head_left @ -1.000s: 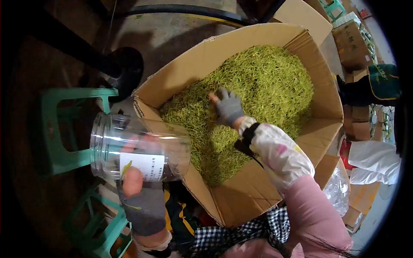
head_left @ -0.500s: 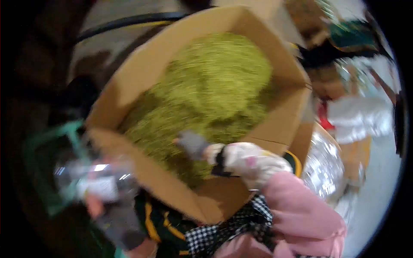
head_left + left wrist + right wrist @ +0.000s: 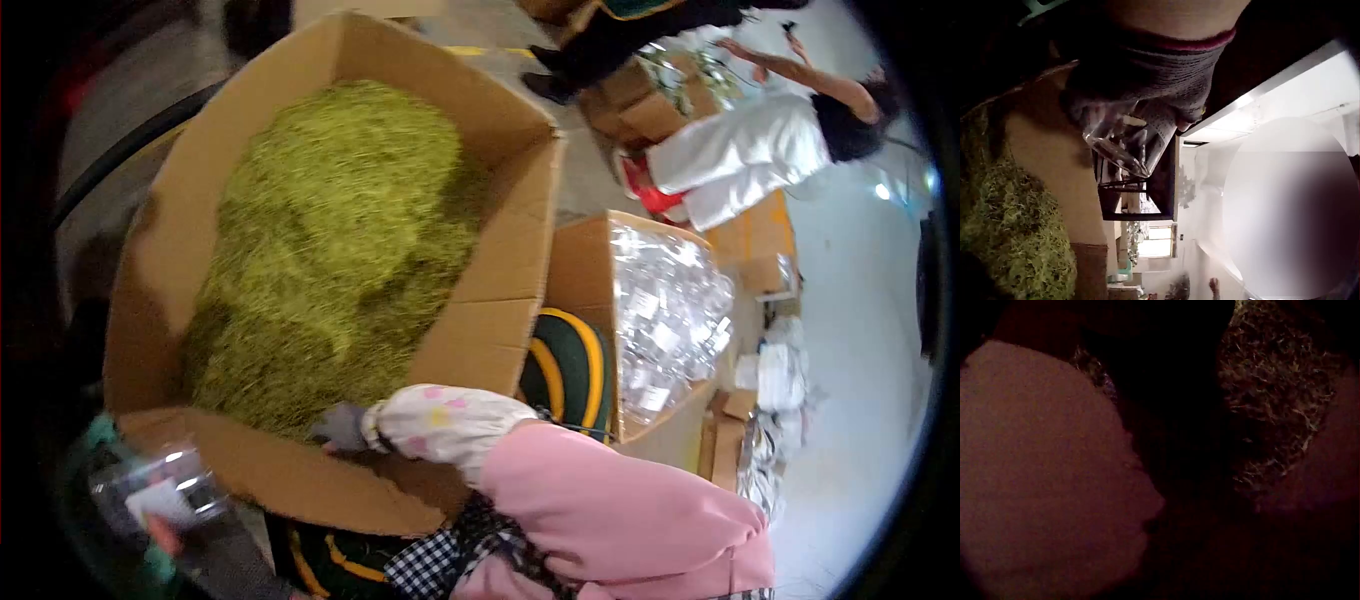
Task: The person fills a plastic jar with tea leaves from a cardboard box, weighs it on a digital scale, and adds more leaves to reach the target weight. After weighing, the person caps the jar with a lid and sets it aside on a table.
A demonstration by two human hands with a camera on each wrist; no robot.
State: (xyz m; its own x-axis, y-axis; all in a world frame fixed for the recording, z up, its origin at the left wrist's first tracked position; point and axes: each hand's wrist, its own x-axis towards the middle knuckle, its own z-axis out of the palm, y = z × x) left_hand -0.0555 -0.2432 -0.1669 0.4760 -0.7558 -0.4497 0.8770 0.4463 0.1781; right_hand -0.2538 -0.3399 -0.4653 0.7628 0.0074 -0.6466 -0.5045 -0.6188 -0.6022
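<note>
My left hand (image 3: 215, 550), in a grey fingerless glove, grips a clear plastic jar (image 3: 185, 468) with a white label at the lower left. The left wrist view shows the same jar (image 3: 1124, 147) with the gloved fingers around it. A big cardboard box (image 3: 500, 330) holds a heap of thin, dry green leaves (image 3: 330, 210). My right hand (image 3: 342, 428), gloved in grey, is at the heap's near edge, inside the box's near wall. Its fingers are mostly hidden, and I cannot tell whether they hold leaves. Dark leaves (image 3: 1279, 387) show in the right wrist view.
Right of the leaf box stands another carton packed with clear plastic jars (image 3: 665, 310). A striped dark green and yellow cloth (image 3: 565, 370) lies between the boxes. A person in white trousers (image 3: 740, 155) is at the upper right. A green stool (image 3: 100, 435) is partly visible behind the jar.
The head view has swung right, so the leaf box sits farther left and the jar carton shows more. My right hand has moved from mid-heap to the near edge. The left hand keeps hold of the jar.
</note>
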